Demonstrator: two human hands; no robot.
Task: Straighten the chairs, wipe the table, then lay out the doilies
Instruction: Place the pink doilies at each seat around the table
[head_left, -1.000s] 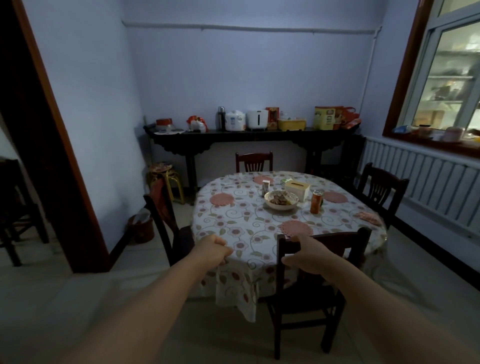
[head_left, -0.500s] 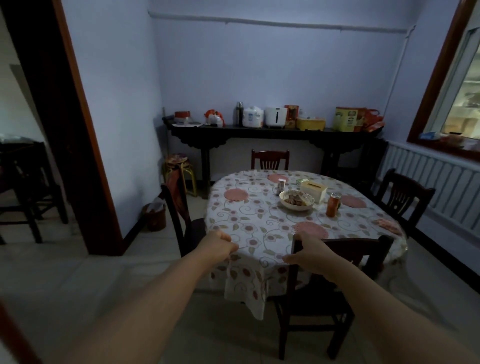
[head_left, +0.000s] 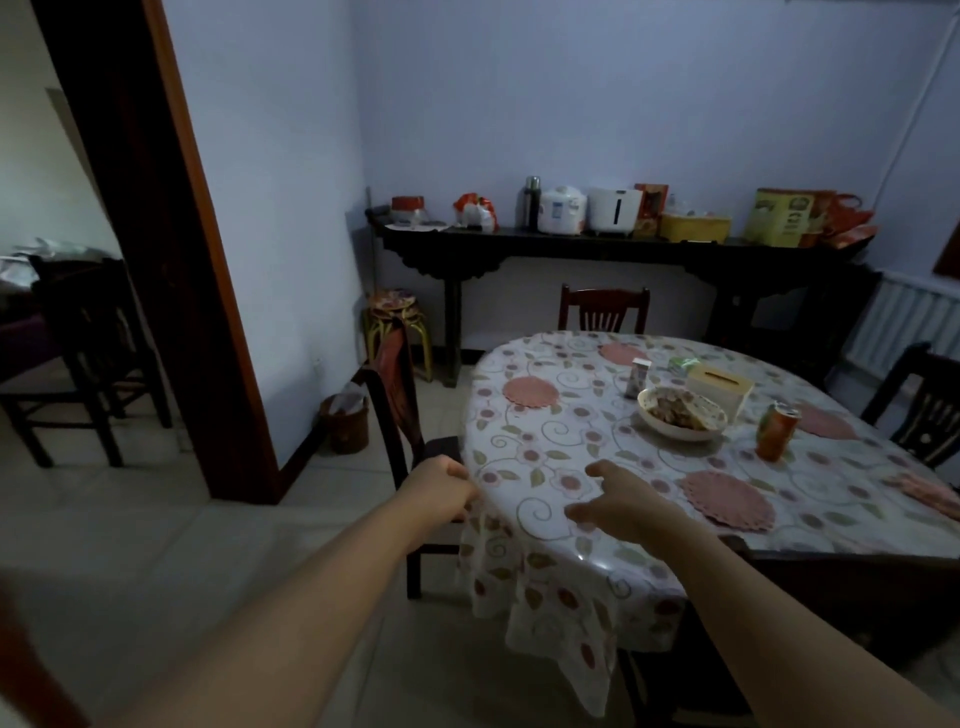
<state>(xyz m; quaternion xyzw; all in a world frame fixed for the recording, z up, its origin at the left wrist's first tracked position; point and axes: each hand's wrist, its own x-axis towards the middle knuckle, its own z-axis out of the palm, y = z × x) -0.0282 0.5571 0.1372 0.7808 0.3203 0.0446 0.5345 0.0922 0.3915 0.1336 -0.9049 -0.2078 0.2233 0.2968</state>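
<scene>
A round table (head_left: 545, 452) under a flowered cloth carries several pink doilies, among them a doily (head_left: 530, 391) at the left and a doily (head_left: 727, 500) near the front. My left hand (head_left: 441, 488) is curled into a fist at the table's left edge, beside the seat of the left chair (head_left: 395, 374); nothing shows in it. My right hand (head_left: 623, 501) hovers over the cloth with its fingers spread. The near chair (head_left: 831, 571) is tucked under the table at lower right. A far chair (head_left: 602, 309) and a right chair (head_left: 924, 410) also stand at the table.
On the table are a bowl of food (head_left: 680, 413), an orange can (head_left: 776, 431) and a tissue box (head_left: 719, 387). A dark sideboard (head_left: 623, 249) lines the back wall. A stool (head_left: 397, 317), a bin (head_left: 345, 421) and the door frame (head_left: 171, 260) are at left.
My right hand has let go of the near chair's back and now spreads over the table. The view has moved closer and swung left; the near chair now sits at lower right.
</scene>
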